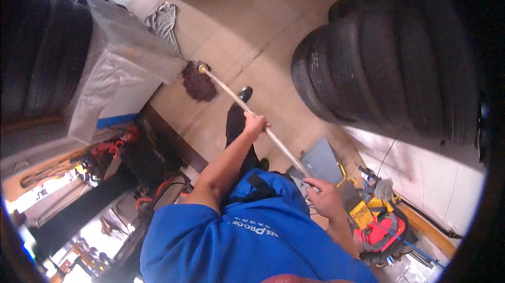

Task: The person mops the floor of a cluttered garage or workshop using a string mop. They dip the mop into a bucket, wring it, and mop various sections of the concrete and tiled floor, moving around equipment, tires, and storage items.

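Note:
A broom with a long pale wooden handle [282,147] slants across my front, from near my waist up to the far left. Its dark, bristly head [199,84] rests on the tan floor beside a plastic-covered stack. My left hand [256,125] is wrapped round the middle of the handle, with that arm stretched forward. Lower down, my right hand [322,197] grips the handle near its upper end, close to my right side. Part of my dark trousers and one black shoe [245,94] show beneath the handle.
Tyres [368,62] are stacked at the right, and more tyres [44,62] stand at the left beside a plastic-draped box [123,67]. A grey cloth [164,22] lies on the floor. A grey case [322,159] and a red-and-black bag [381,230] sit near my right side.

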`<state>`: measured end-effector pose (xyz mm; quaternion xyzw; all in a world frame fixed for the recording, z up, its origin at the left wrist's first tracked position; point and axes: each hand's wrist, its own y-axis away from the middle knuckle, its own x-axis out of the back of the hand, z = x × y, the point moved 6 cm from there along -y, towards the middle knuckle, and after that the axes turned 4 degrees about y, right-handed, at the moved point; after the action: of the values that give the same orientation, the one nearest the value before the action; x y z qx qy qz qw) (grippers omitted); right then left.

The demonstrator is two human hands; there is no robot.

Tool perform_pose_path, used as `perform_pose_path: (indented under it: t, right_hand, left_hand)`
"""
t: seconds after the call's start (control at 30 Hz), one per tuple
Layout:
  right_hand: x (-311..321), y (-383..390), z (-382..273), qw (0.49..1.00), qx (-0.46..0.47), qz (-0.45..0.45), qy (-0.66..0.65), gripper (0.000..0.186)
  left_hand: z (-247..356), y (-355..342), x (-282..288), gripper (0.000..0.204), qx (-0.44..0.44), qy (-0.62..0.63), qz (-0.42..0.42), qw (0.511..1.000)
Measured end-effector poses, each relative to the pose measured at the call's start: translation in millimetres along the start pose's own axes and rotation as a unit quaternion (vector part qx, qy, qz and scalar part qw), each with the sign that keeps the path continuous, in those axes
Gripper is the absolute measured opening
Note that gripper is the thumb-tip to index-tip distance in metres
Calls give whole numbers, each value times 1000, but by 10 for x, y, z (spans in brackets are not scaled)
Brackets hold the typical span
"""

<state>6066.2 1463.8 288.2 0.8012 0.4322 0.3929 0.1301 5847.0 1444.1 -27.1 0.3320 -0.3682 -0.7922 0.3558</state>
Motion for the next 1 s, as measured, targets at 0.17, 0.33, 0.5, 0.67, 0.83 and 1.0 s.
perform_pose_path:
  t: [0.17, 0.33, 0.5, 0.67, 0.83, 1.0]
  right_hand:
    - [-391, -2030, -1054, 998, 47, 16, 40, 33]
    - [-667, -3937, -1421, 995, 19, 43, -84, 45]
    - [-550, -3725, -1425, 996, 9, 2, -90, 52]
    - [211, -2192, -1040, 980, -134, -102, -107, 55]
    - [662, -949, -1160, 807, -407, -76, -422, 39]
    - [635, -1339, -1127, 935, -334, -72, -98, 46]
  left_hand:
    - [1953, -1439, 132, 50, -27, -39, 30, 998]
    - [3162, -2540, -32, 69, -140, -411, 147, 888]
    - [3423, -3039, -150, 72, 16, -537, 52, 842]
    - [2157, -2699, -129, 81, 4, -341, -13, 940]
    - [1554, -754, -624, 77, 144, -257, -41, 955]
    - [1474, -1451, -642, 67, 76, -228, 3, 971]
